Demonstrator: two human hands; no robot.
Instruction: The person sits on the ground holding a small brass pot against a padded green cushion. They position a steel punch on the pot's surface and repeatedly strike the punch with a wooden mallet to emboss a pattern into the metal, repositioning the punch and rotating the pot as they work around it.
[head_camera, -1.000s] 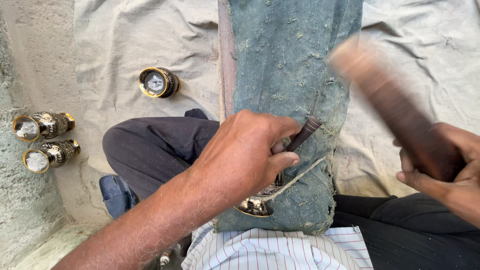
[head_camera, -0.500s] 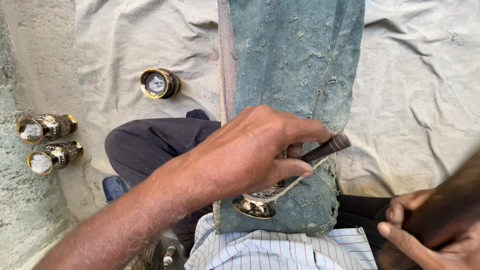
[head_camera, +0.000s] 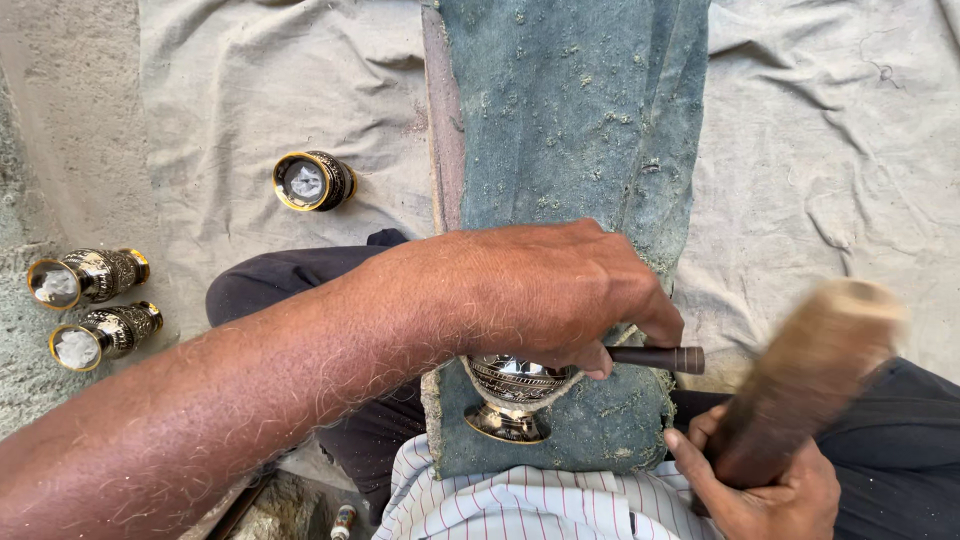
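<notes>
While left hand pinches chisel — goblet beneath, right hand grips mallet.

The mallet in the right hand has swung up again from low at the frame's edge, blurred; the left hand has shifted slightly over the cup.

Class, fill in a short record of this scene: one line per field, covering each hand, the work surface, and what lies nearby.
Left hand: presses a dark chisel against an engraved metal goblet
Right hand: grips a wooden mallet, blurred
Work surface: goblet lies on a green padded board
Nearby: three more goblets lying on their sides
Ground: pale cloth
</notes>
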